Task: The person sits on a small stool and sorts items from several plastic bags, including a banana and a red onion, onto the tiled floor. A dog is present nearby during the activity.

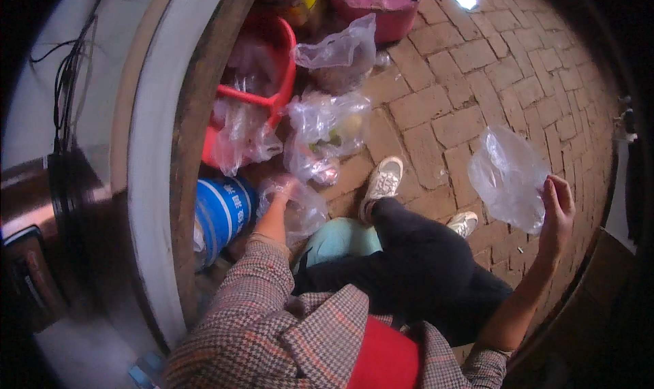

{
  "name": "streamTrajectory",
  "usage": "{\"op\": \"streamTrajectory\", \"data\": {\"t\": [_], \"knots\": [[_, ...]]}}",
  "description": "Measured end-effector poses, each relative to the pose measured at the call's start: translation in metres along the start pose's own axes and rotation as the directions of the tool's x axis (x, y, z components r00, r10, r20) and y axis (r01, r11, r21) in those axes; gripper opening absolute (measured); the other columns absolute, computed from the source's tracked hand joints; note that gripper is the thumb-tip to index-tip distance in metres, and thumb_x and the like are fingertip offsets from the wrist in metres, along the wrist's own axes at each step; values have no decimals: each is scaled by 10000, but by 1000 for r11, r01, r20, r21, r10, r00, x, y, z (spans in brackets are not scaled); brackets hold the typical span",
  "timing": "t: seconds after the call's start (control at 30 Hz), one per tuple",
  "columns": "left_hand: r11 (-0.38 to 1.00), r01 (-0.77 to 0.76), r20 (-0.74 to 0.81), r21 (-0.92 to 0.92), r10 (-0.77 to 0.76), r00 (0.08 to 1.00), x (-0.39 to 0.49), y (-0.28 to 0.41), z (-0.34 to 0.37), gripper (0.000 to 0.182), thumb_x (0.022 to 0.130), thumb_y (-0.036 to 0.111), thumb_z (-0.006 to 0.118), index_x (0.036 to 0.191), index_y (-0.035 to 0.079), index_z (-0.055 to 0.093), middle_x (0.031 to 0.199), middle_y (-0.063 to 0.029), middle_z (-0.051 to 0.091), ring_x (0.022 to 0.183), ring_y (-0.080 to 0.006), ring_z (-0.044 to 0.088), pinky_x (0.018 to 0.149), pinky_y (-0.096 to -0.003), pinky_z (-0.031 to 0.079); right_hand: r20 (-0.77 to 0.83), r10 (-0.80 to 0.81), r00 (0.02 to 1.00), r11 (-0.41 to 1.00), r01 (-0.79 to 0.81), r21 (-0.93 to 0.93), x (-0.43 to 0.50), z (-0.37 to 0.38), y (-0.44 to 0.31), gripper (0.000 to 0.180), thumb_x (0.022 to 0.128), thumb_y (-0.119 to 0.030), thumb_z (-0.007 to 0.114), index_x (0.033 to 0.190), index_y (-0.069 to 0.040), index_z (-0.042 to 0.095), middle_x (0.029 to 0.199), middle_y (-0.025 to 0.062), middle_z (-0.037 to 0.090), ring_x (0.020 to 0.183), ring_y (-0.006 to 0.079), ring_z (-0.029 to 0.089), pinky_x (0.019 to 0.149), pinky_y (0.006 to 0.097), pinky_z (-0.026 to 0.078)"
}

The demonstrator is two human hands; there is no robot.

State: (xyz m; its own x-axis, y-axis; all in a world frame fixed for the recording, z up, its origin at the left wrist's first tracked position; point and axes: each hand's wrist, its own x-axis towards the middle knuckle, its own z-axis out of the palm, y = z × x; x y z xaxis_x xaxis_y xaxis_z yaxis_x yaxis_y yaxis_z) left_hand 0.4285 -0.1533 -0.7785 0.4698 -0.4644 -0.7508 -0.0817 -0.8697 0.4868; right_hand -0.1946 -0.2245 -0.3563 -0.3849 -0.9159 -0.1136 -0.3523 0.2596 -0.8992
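My right hand (558, 200), at the right, pinches the edge of a clear plastic bag (508, 177) that hangs over the brick paving. My left hand (287, 187) reaches down to another clear plastic bag (309, 212) beside a blue container; its fingers are blurred and partly hidden by the plastic, so its grip cannot be made out. Just beyond it, a filled clear bag (327, 128) with something green and pale inside lies on the bricks. More plastic bags (240, 138) hang over the rim of a red plastic basket (288, 57).
The blue container (225, 210), bearing white writing, stands by a wooden post (191, 133) at the left. A pink round stool or tub (378, 11) is at the top, near another plastic bag (342, 52). A light-green seat (340, 243) shows under my leg. Brick paving (460, 72) spreads to the right.
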Motion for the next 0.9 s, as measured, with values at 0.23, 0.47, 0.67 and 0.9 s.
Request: {"op": "streamTrajectory", "data": {"t": [0.23,0.47,0.67,0.9], "knots": [[912,-50,-306,407,188,933,24,21,24,919,605,537,761,1324,54,451,1299,-149,508,1161,-280,516,979,-421,411,-67,31,997,998,-36,-60,0,4,-1,146,919,-163,608,983,-33,626,875,1,588,817,92,520,765,224,413],[946,-36,-239,322,118,964,23,76,28,1181,528,678,748,1446,91,291,1477,-158,317,1366,-291,296,1107,-415,261,-67,114,991,987,-120,-102,0,3,10,135,918,-154,611,977,-32,616,864,13,585,799,86,518,737,209,408],[843,-33,-341,537,253,906,61,31,1,1082,580,635,754,1419,90,340,1472,-176,314,1345,-306,332,1102,-407,283,0,143,990,988,-143,-64,14,25,-2,122,910,-133,617,973,-28,611,855,12,578,798,87,525,734,207,417],[808,-379,-232,451,516,825,-32,79,22,417,746,235,732,1077,35,576,983,-124,616,882,-277,589,780,-389,468,43,125,991,992,-124,-20,3,35,-10,114,910,-98,604,982,-10,606,873,23,589,807,91,544,734,199,431]]}}
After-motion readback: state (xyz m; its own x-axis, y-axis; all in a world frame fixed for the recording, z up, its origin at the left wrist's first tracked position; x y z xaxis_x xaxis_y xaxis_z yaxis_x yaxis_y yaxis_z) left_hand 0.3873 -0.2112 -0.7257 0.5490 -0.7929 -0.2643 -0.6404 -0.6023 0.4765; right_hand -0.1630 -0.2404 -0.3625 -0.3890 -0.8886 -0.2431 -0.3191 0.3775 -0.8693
